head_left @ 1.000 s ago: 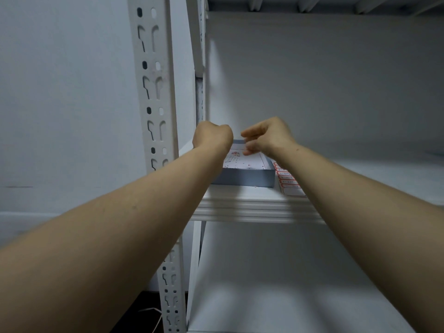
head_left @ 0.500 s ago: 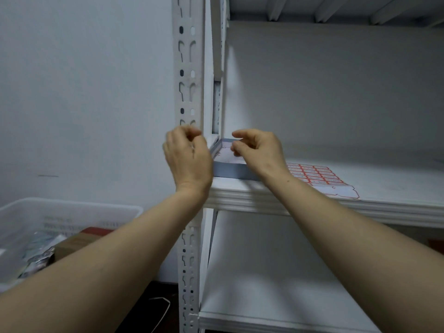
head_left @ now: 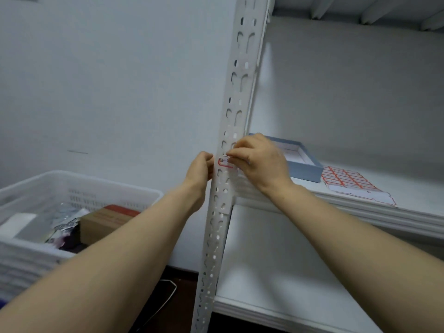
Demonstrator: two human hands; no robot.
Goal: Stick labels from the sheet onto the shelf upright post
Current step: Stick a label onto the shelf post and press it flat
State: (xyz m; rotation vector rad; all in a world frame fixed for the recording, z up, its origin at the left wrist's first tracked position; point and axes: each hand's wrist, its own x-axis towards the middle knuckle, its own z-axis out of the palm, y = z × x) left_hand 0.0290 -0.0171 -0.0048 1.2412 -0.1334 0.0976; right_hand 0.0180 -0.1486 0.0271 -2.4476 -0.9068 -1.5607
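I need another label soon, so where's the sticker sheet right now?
In the head view, the sticker sheet lies flat on the right, on the white shelf, just right of the blue box, near its front edge.

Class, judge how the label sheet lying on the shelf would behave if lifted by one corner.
The label sheet lies thin and flat on the shelf, so it would probably flop and feel light. Its near edge looks uneven, so it might tear there.

Red-bordered label (head_left: 224, 162) on white slotted post (head_left: 236, 92); label sheet (head_left: 348, 182) flat on shelf.
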